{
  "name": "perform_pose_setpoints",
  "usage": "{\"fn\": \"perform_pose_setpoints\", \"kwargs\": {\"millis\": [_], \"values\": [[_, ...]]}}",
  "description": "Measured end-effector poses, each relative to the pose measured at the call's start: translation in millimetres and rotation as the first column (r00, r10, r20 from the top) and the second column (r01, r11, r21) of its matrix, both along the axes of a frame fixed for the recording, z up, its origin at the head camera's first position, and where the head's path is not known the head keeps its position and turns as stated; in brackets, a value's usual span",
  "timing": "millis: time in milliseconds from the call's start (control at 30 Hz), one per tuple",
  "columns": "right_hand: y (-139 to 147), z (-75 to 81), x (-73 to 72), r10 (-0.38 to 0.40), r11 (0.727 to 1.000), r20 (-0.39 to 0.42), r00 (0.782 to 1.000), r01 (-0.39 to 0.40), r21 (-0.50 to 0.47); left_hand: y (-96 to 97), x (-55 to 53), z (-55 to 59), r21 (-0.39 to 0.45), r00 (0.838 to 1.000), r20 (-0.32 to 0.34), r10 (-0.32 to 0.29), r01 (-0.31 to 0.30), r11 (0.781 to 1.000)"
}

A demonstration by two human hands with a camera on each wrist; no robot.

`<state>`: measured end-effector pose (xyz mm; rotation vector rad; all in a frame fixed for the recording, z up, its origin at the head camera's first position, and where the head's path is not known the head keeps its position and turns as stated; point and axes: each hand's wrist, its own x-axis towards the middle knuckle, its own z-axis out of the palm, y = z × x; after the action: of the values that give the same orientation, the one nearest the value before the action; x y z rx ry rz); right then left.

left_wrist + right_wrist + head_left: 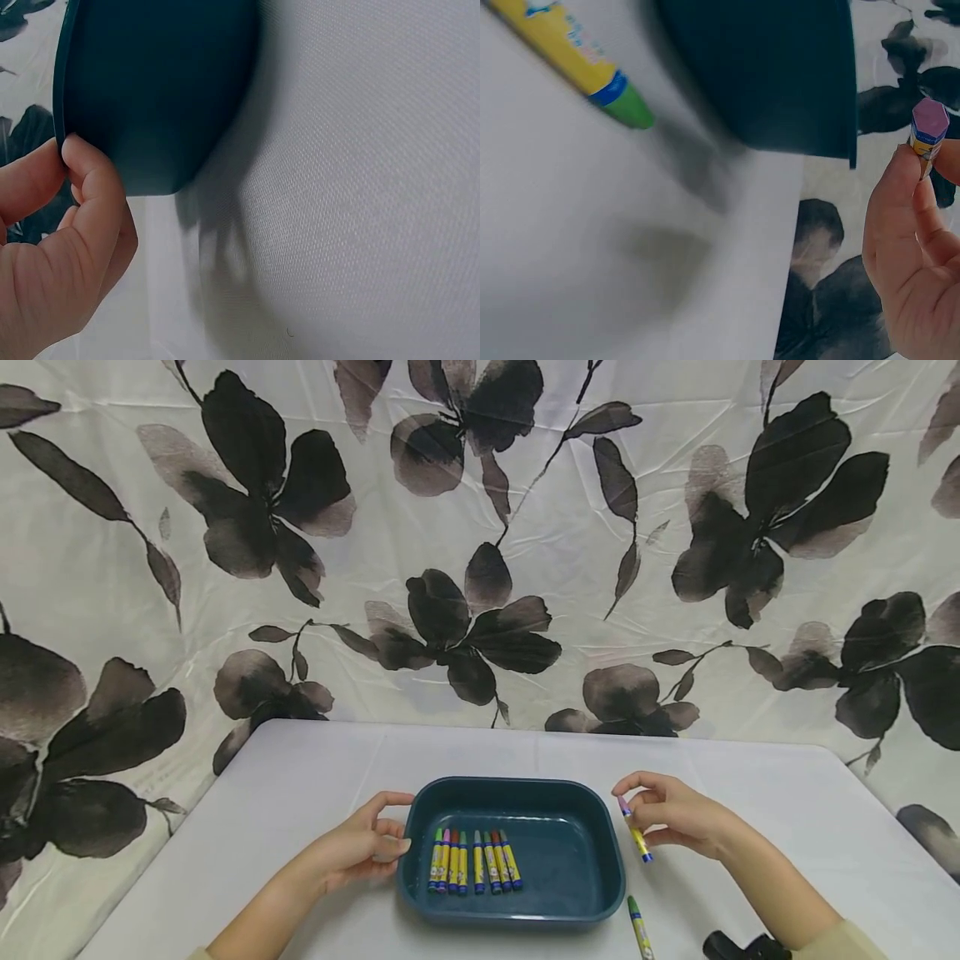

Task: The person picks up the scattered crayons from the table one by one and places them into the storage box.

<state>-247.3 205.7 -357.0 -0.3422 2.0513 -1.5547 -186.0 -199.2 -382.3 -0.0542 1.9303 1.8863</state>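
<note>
A dark teal tray point(570, 860) sits on the white table, and several crayons point(453, 864) with yellow wrappers lie side by side in its left half. At its left end my left hand point(365, 843) pinches the rim between thumb and fingers; the left wrist view shows this grip on the tray wall point(157, 97). Just right of the tray, my right hand point(678, 814) holds a purple crayon point(638, 837) between thumb and fingers. Its flat purple end point(930, 118) faces the right wrist camera. Below that hand, a green crayon point(640, 928) lies on the table beside the tray's near right corner.
A black object point(738, 946) lies at the near right, partly behind my right forearm. The white tabletop point(322, 768) reaches back to a hanging cloth point(585, 568) printed with dark flowers.
</note>
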Motion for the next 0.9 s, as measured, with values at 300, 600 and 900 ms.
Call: {"fn": "perform_pose_setpoints", "kwargs": {"millis": [300,600,900], "values": [[-18.2,5.4,-7.2,0.026,0.998,-0.018,0.999,-0.027,-0.056,1.5,-4.8,1.2,-0.002,1.0,-0.023,-0.001,0.001,1.0],[-38.0,4.8,-12.4,0.038,0.997,-0.036,0.999,-0.04,-0.068,2.9,-0.6,-1.1,0.002,0.998,-0.054,0.041,-0.041,0.999],[-52.1,1.3,-14.7,0.058,0.992,-0.027,0.998,-0.061,-0.107,4.1,-0.9,-2.7,0.0,0.996,-0.046,0.076,-0.076,0.997]]}}
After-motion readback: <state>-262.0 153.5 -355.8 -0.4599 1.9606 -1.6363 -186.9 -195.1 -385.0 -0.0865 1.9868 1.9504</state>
